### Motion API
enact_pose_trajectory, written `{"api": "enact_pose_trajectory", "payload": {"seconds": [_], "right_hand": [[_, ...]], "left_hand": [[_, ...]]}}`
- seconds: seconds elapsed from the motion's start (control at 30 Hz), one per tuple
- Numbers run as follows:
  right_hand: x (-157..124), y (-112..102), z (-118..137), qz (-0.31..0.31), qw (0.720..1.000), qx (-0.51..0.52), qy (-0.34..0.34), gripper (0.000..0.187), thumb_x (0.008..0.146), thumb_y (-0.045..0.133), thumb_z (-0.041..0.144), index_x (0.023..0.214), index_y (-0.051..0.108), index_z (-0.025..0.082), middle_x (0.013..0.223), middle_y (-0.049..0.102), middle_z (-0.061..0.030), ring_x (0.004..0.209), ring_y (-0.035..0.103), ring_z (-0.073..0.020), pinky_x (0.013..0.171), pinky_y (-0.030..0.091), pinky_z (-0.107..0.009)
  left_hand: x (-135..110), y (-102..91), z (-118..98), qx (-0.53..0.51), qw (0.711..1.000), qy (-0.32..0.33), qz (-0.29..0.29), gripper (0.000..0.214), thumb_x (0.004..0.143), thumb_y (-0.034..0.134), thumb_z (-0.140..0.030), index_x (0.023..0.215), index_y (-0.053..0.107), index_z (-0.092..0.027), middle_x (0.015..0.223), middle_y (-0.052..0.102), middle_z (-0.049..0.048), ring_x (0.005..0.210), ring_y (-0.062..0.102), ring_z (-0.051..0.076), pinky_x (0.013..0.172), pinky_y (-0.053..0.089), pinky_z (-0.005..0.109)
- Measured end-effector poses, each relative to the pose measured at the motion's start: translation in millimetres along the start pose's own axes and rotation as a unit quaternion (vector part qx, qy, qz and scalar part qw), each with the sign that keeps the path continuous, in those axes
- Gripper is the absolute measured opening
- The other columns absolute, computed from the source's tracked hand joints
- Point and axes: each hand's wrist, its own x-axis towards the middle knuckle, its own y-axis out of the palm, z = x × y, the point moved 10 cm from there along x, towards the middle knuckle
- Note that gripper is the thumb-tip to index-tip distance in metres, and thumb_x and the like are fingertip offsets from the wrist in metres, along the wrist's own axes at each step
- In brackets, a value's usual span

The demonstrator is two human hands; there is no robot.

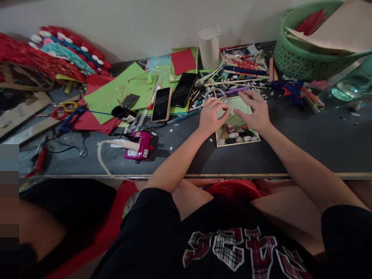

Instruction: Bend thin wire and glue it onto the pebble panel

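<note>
My left hand (213, 115) is over the left side of a small framed green panel (252, 121), its thumb and forefinger brought together in a pinch. Whatever sits between those fingertips is too small to make out. My right hand (257, 111) hovers above the panel's right side, thumb and fingers apart. Smooth pebbles (234, 135) in white, brown and black fill the panel's lower part, with a small red spot among them. A coil of thin wire (214, 92) lies just beyond my left hand. Thin curved lines show on the green surface between my hands.
Two phones (161, 104), green paper (101, 99) and a purple plug adapter (139, 146) with its cable lie to the left. Beyond are a white cylinder (208, 48), sticks and paper scraps. A blue glue gun (290, 91) and a green basket (305, 64) are at right. Someone's leg shows lower left.
</note>
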Motion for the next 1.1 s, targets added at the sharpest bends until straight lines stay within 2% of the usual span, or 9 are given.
{"api": "enact_pose_trajectory", "payload": {"seconds": [0.07, 0.23, 0.37, 0.57, 0.73, 0.83, 0.93, 1.0, 1.1], "right_hand": [[1.0, -6.1, -4.0, -0.016, 1.000, 0.002, 0.006, 0.048, 0.090, 0.072, 0.065, 0.127, 0.078, 0.034, 0.125, 0.073, -0.0090, 0.120, 0.068, -0.0320, 0.101, 0.058, -0.054], [3.7, -7.3, 1.7, -0.009, 1.000, 0.016, 0.005, 0.032, 0.091, 0.073, 0.061, 0.094, 0.085, 0.032, 0.111, 0.073, -0.0070, 0.107, 0.070, -0.0287, 0.093, 0.059, -0.051], [3.6, -3.0, 10.0, -0.006, 1.000, 0.025, -0.009, 0.031, 0.092, 0.072, 0.058, 0.084, 0.083, 0.029, 0.108, 0.074, -0.0063, 0.102, 0.070, -0.0264, 0.090, 0.058, -0.048], [2.4, 1.7, 12.2, 0.025, 0.999, 0.021, -0.014, 0.020, 0.092, 0.069, 0.044, 0.084, 0.074, 0.026, 0.113, 0.074, -0.0060, 0.108, 0.070, -0.0265, 0.097, 0.054, -0.048], [1.9, 7.0, 20.0, 0.053, 0.997, 0.038, -0.035, 0.011, 0.093, 0.060, 0.032, 0.086, 0.065, 0.025, 0.113, 0.074, -0.0065, 0.109, 0.068, -0.0258, 0.100, 0.052, -0.047], [2.6, 4.7, 19.1, 0.040, 0.998, 0.046, -0.028, 0.016, 0.095, 0.056, 0.036, 0.085, 0.060, 0.025, 0.109, 0.073, -0.0068, 0.103, 0.067, -0.0248, 0.090, 0.053, -0.044], [3.4, -5.0, 11.3, -0.003, 0.999, 0.053, -0.011, 0.026, 0.098, 0.053, 0.046, 0.082, 0.057, 0.025, 0.102, 0.072, -0.0062, 0.095, 0.067, -0.0230, 0.077, 0.051, -0.040], [3.2, -12.1, 4.0, -0.034, 0.997, 0.062, 0.001, 0.032, 0.099, 0.053, 0.053, 0.083, 0.057, 0.025, 0.098, 0.070, -0.0062, 0.093, 0.066, -0.0231, 0.074, 0.050, -0.040], [2.0, -17.2, -5.3, -0.061, 0.996, 0.069, 0.013, 0.035, 0.098, 0.054, 0.060, 0.089, 0.060, 0.026, 0.096, 0.069, -0.0065, 0.093, 0.066, -0.0236, 0.073, 0.050, -0.040]], "left_hand": [[-0.3, 1.4, 0.7, 0.001, 1.000, -0.004, 0.010, 0.039, 0.108, 0.046, -0.045, 0.090, 0.072, -0.024, 0.087, 0.077, 0.0051, 0.096, 0.069, 0.022, 0.094, 0.054, 0.042], [-1.6, 6.6, 3.0, -0.004, 1.000, -0.008, 0.027, 0.044, 0.108, 0.044, -0.053, 0.096, 0.076, -0.024, 0.091, 0.078, 0.0065, 0.099, 0.069, 0.022, 0.093, 0.056, 0.042], [-2.9, 8.6, 4.5, -0.005, 1.000, -0.002, 0.024, 0.045, 0.106, 0.047, -0.056, 0.100, 0.079, -0.026, 0.091, 0.078, 0.0060, 0.099, 0.069, 0.022, 0.092, 0.057, 0.041], [-3.8, 10.7, 9.0, -0.036, 0.999, -0.006, 0.029, 0.035, 0.105, 0.054, -0.051, 0.105, 0.081, -0.028, 0.094, 0.079, 0.0049, 0.101, 0.070, 0.022, 0.093, 0.058, 0.041], [-6.7, 20.8, 12.1, -0.128, 0.988, -0.061, 0.053, 0.031, 0.104, 0.058, -0.050, 0.105, 0.082, -0.030, 0.101, 0.081, 0.0038, 0.104, 0.070, 0.021, 0.096, 0.057, 0.041], [-9.6, 21.9, 15.8, -0.152, 0.982, -0.096, 0.054, 0.041, 0.106, 0.050, -0.056, 0.122, 0.077, -0.030, 0.112, 0.081, 0.0063, 0.109, 0.070, 0.022, 0.096, 0.057, 0.041], [-11.0, 14.5, 32.3, -0.108, 0.984, -0.137, 0.048, 0.049, 0.106, 0.048, -0.057, 0.144, 0.061, -0.030, 0.127, 0.078, 0.0093, 0.110, 0.069, 0.024, 0.090, 0.058, 0.040], [-10.2, 6.7, 45.3, -0.054, 0.987, -0.145, 0.042, 0.046, 0.106, 0.049, -0.053, 0.143, 0.060, -0.029, 0.128, 0.077, 0.0093, 0.112, 0.068, 0.025, 0.097, 0.057, 0.042], [-8.1, -0.1, 58.1, 0.006, 0.992, -0.124, 0.033, 0.036, 0.104, 0.052, -0.047, 0.130, 0.068, -0.027, 0.126, 0.077, 0.0106, 0.119, 0.066, 0.030, 0.108, 0.053, 0.051]]}}
